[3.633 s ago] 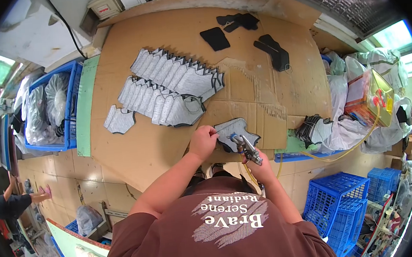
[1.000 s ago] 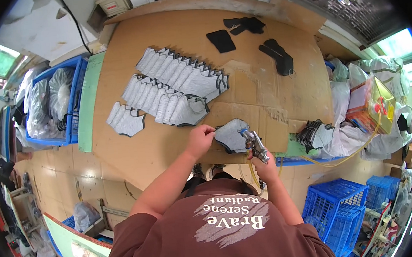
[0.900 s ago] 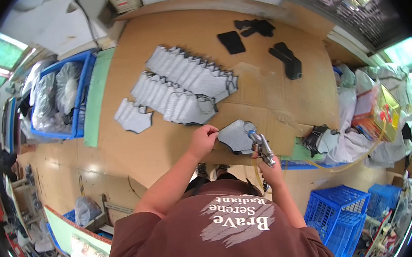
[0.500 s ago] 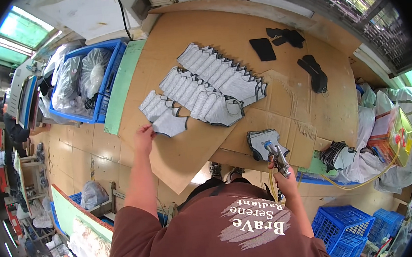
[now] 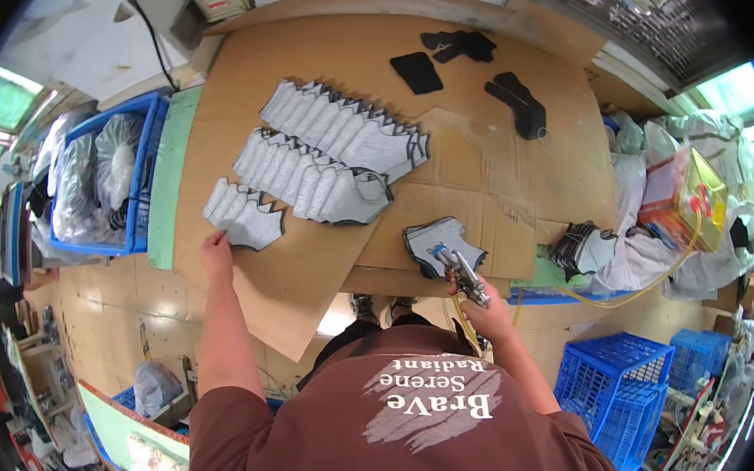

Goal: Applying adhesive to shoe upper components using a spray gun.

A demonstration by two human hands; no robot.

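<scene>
Now, at the front grey fabric piece (image 5: 257, 228) of the short row at left, we find the left hand (image 5: 216, 254), a second ago near the spray gun (image 5: 463, 273); whether it pinches the corner we cannot tell. The piece is pale, dark-edged. Gripped by the right hand (image 5: 490, 313), the gun partly hides another grey piece (image 5: 429, 234). Beyond, we note longer rows (image 5: 313, 174) and black pieces (image 5: 417, 72) on cardboard (image 5: 304, 273).

Right hand (image 5: 490, 313) curled, left arm (image 5: 216, 319) extended
</scene>
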